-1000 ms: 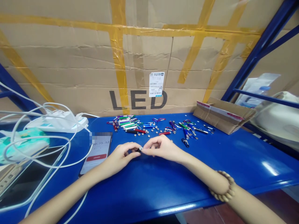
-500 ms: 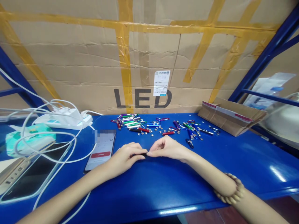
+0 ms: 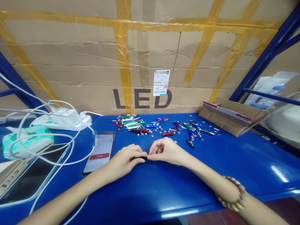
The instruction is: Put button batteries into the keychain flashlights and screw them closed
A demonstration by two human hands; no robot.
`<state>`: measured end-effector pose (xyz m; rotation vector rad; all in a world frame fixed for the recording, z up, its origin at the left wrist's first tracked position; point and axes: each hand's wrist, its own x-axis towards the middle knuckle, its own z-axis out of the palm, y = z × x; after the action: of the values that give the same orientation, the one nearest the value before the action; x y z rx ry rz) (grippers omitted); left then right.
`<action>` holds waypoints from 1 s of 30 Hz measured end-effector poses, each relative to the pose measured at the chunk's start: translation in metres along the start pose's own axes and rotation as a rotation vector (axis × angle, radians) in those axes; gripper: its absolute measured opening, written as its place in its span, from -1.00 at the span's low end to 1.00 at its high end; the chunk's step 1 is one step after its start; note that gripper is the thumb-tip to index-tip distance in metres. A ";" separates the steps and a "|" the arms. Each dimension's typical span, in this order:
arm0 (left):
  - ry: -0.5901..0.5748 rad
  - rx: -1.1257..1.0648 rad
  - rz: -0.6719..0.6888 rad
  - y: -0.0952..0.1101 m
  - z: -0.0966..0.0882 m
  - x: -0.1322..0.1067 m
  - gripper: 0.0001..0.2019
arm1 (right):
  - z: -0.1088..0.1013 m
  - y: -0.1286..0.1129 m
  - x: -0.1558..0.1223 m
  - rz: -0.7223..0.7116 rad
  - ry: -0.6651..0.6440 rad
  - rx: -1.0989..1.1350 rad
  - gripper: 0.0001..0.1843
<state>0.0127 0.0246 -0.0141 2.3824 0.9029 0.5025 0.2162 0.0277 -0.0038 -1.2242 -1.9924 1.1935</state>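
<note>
My left hand (image 3: 125, 159) is closed around a small dark keychain flashlight (image 3: 140, 158) that lies just above the blue table (image 3: 164, 187). My right hand (image 3: 165, 151) pinches the flashlight's right end with thumb and forefinger. The two hands meet at the flashlight, and most of its body is hidden by my fingers. Behind my hands lies a heap of coloured keychain flashlights (image 3: 131, 123), with several small button cells (image 3: 156, 130) scattered among them.
A phone (image 3: 99, 151) lies face up left of my hands. White cables (image 3: 47, 137), a power strip (image 3: 63, 120), a tissue pack (image 3: 25, 139) and a tablet (image 3: 25, 178) fill the left side. An open cardboard box (image 3: 231, 117) sits at the back right, and a large LED carton (image 3: 140, 56) stands behind.
A silver tip that showed between my fingertips one second ago is now covered, and my fingertips have closed together on the flashlight. The view has shifted slightly.
</note>
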 end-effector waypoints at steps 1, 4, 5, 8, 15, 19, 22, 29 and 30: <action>0.014 -0.013 -0.010 0.001 -0.001 0.001 -0.78 | -0.003 -0.001 0.000 -0.010 0.021 -0.036 -0.73; 0.059 -0.074 -0.065 0.004 -0.003 0.005 -0.80 | -0.022 -0.003 -0.001 -0.054 0.135 -0.221 -0.74; 0.068 -0.096 -0.091 0.005 -0.004 0.006 -0.80 | -0.032 -0.003 -0.002 -0.065 0.200 -0.313 -0.76; 0.070 -0.143 -0.171 0.007 -0.005 0.007 -0.80 | -0.062 0.001 -0.008 0.053 0.306 -0.614 -0.78; 0.051 -0.184 -0.228 0.007 -0.004 0.006 -0.78 | -0.072 0.015 -0.009 0.282 0.178 -0.734 -0.76; 0.023 -0.258 -0.266 0.008 -0.004 0.008 -0.76 | -0.057 0.018 -0.002 0.298 0.195 -0.717 -0.87; 0.011 -0.275 -0.272 0.008 -0.005 0.008 -0.76 | -0.053 0.020 0.001 0.284 0.183 -0.687 -0.88; 0.006 -0.300 -0.263 0.006 -0.005 0.007 -0.76 | -0.054 0.021 0.003 0.301 0.182 -0.711 -0.92; 0.006 -0.302 -0.260 0.005 -0.005 0.007 -0.76 | -0.055 0.021 0.003 0.310 0.179 -0.718 -0.92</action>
<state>0.0176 0.0275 -0.0065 1.9605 1.0405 0.5039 0.2660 0.0574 0.0043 -1.9596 -2.2168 0.4427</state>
